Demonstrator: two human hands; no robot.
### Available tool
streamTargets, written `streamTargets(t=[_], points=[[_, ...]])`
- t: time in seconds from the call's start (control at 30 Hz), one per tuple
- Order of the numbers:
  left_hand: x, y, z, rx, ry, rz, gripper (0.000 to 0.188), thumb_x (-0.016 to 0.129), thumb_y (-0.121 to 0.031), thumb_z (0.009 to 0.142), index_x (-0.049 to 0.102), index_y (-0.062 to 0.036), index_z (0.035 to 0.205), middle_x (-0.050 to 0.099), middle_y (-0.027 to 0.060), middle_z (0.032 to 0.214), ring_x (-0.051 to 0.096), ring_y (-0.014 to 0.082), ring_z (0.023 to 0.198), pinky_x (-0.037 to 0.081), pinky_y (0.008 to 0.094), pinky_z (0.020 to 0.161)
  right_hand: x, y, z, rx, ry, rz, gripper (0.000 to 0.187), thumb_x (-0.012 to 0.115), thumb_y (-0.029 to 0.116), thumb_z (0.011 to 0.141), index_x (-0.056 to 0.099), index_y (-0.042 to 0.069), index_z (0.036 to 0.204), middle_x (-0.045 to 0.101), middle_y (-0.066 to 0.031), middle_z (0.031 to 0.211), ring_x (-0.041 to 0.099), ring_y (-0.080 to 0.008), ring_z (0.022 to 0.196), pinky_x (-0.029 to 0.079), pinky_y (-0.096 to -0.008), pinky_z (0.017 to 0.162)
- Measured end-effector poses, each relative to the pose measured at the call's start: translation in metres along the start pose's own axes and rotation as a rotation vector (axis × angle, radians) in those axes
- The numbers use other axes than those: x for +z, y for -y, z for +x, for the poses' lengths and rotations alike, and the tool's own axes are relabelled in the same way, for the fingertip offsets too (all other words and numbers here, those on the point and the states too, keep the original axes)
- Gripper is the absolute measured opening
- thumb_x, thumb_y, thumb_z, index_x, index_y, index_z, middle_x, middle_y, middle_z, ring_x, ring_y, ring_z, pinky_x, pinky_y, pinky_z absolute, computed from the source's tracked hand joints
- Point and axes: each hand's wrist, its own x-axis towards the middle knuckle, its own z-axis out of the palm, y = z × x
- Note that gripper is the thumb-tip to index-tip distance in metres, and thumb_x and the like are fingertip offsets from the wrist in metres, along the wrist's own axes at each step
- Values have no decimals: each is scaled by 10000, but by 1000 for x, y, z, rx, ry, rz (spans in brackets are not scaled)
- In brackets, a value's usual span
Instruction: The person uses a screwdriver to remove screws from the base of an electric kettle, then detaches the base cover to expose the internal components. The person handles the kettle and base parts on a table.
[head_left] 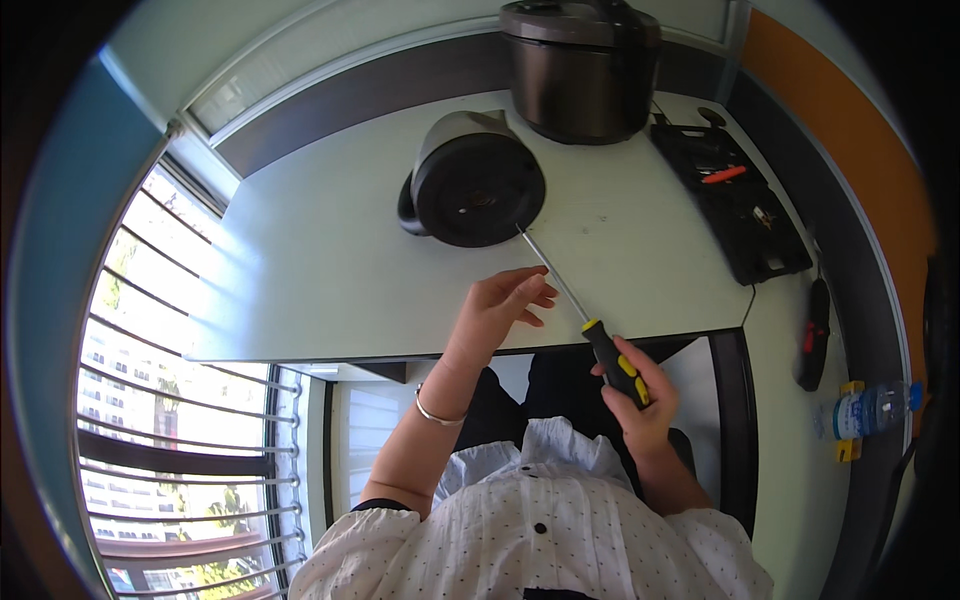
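Note:
An electric kettle (460, 190) lies on its side on the white table, its round black base turned toward me and its handle at the left. My right hand (648, 405) is closed around the black and yellow handle of a long screwdriver (607, 350). The screwdriver's metal shaft slants up and left, and its tip is at the lower right rim of the kettle's base. My left hand (508, 298) hovers beside the shaft, fingers loosely bent and apart, with nothing in it. Whether its fingertips touch the shaft I cannot tell.
Behind the kettle stands a dark brown cooker (580, 80). An open black tool case (735, 205) with a red-handled tool lies at the right. Beyond it are a black and red tool (814, 335) and a plastic water bottle (872, 410). A window with blinds (180, 400) is on the left.

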Motion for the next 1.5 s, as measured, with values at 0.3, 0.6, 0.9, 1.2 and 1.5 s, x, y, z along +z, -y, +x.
streamTargets(t=[0.3, 0.6, 0.9, 1.2, 1.5], points=[[-26, -6, 1, -89, -176, -157, 311, 579, -234, 904, 620, 47, 1031, 664, 112, 776, 643, 147, 673, 518, 245, 613, 46, -23, 9, -121, 63, -157, 511, 580, -76, 753, 481, -55, 1254, 610, -152, 970, 595, -157, 843, 472, -269, 771], [-37, -5, 14, -72, -244, -220, 262, 597, -215, 886, 634, 31, 968, 654, 102, 739, 609, 126, 617, 484, 231, 561, 63, -28, 26, -169, 59, -230, 510, 590, -60, 750, 490, -44, 1250, 604, -138, 931, 594, -174, 818, 469, -271, 753], [-44, 0, 23, -81, -222, -204, 262, 599, -220, 885, 640, 22, 977, 655, 93, 735, 610, 119, 620, 469, 222, 554, 66, -33, 32, -192, 38, -255, 499, 591, -57, 752, 494, -43, 1241, 605, -139, 918, 585, -180, 800, 469, -280, 742], [-44, 0, 25, -75, -233, -194, 257, 603, -215, 882, 642, 21, 975, 655, 94, 735, 611, 115, 617, 463, 214, 535, 67, -32, 34, -197, 43, -248, 503, 601, -54, 752, 492, -42, 1243, 594, -138, 906, 580, -182, 794, 467, -279, 734], [-44, -1, 24, -50, -236, -236, 259, 594, -202, 890, 635, 37, 978, 639, 84, 712, 577, 100, 579, 416, 205, 484, 68, -17, 28, 40, 102, -24, 636, 554, -37, 776, 329, -35, 1370, 583, -150, 995, 546, -148, 703, 455, -225, 630]])
